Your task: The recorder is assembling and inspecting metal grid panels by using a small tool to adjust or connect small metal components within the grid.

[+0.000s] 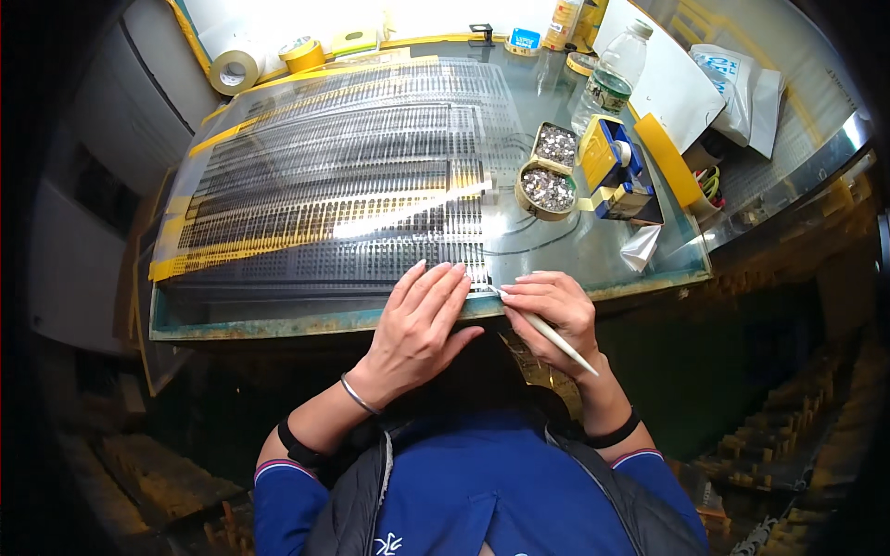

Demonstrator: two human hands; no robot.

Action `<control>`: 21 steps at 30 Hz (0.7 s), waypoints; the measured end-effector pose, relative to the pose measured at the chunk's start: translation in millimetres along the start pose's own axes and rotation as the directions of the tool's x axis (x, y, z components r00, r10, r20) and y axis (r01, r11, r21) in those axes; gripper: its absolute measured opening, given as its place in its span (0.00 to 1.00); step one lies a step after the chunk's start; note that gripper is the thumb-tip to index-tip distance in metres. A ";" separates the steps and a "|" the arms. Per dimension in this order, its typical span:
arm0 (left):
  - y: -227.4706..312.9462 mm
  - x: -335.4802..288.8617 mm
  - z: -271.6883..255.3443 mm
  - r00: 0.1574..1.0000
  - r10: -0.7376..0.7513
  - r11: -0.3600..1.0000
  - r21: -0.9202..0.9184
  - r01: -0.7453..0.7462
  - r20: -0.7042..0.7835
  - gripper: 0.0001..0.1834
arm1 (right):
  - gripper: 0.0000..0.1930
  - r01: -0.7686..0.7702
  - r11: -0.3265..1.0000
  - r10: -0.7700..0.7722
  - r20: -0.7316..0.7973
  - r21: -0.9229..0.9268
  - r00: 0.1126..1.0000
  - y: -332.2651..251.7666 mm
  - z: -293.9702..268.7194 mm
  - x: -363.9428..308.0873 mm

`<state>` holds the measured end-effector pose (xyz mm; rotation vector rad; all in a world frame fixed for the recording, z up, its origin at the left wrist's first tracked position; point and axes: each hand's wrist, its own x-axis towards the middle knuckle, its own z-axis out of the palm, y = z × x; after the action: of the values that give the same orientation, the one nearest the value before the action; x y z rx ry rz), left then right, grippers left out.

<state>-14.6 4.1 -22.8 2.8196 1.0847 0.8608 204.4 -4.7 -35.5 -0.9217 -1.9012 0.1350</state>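
Printed clear film sheets [315, 199] with dark dotted rows and yellow tape strips overlap on the glass-topped table [593, 259]. My left hand [419, 320] rests palm down at their near edge, fingers stretched out flat. In my right hand [553, 313] is a slim pale pen-like tool [559, 344], pinched between thumb and fingers. Its tapered rear end points back toward my wrist. The front tip meets the lower right corner of the films, just right of my left fingertips; the tip is too small to make out.
Two small tins of shiny bits [547, 190] stand beside a yellow and blue tape dispenser [612, 167]. Behind them is a clear plastic bottle [614, 76]. Tape rolls [234, 72] line the far left edge. Folded white paper [640, 248] lies near the right corner.
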 end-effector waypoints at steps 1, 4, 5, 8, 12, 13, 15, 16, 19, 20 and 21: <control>-0.6 0.3 -0.1 1.000 0.001 1.000 -0.002 -0.001 0.000 0.33 | 0.11 -0.018 0.999 0.018 -0.024 0.029 1.000 0.2 0.3 -0.8; -3.2 -0.9 1.0 1.000 0.001 0.999 -0.035 -0.001 -0.012 0.32 | 0.10 -0.062 0.995 0.064 -0.029 0.075 0.998 -1.8 -0.7 -3.2; -3.6 -0.8 1.9 1.000 0.000 0.999 -0.039 0.000 -0.010 0.32 | 0.10 -0.082 0.992 0.086 -0.031 0.099 0.996 -2.7 -1.1 -4.0; -3.0 -0.7 0.9 1.000 0.005 0.999 -0.047 -0.005 -0.015 0.31 | 0.09 -0.071 0.994 0.072 -0.016 0.089 0.997 -5.2 -3.9 -2.1; -3.3 -0.4 -0.1 1.000 0.015 0.997 -0.071 -0.016 -0.020 0.29 | 0.09 -0.071 0.992 0.075 -0.030 0.104 0.997 -5.7 -1.2 -2.4; -3.9 -0.5 0.3 1.000 0.028 0.997 -0.078 -0.029 -0.006 0.29 | 0.09 -0.056 0.995 0.058 -0.024 0.084 0.998 -5.7 -1.0 -2.1; -3.8 0.4 -0.5 1.000 0.030 0.997 -0.075 -0.030 -0.001 0.28 | 0.09 -0.041 0.997 0.042 -0.018 0.065 0.999 -5.7 -0.8 -2.1; -3.7 0.9 -0.7 1.000 0.030 0.997 -0.072 -0.030 0.002 0.28 | 0.09 -0.040 0.997 0.041 -0.014 0.059 0.999 -5.6 -0.8 -2.3; -2.2 1.7 -0.3 0.999 0.037 0.997 -0.067 -0.038 -0.008 0.27 | 0.09 -0.029 0.998 0.030 -0.011 0.054 0.999 -5.0 -0.8 -2.6; -1.8 2.0 -0.3 0.999 0.038 0.997 -0.065 -0.038 -0.009 0.27 | 0.10 -0.021 0.998 0.022 -0.011 0.054 1.000 -4.6 -0.5 -2.8; -1.4 2.6 -0.1 0.999 0.034 0.997 -0.072 -0.035 -0.016 0.26 | 0.10 -0.020 0.998 0.021 -0.012 0.053 1.000 -3.8 0.3 -3.8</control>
<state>-13.9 6.8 -21.7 2.7851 0.9891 0.9063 202.9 -9.7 -36.7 -0.9044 -1.8682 0.1905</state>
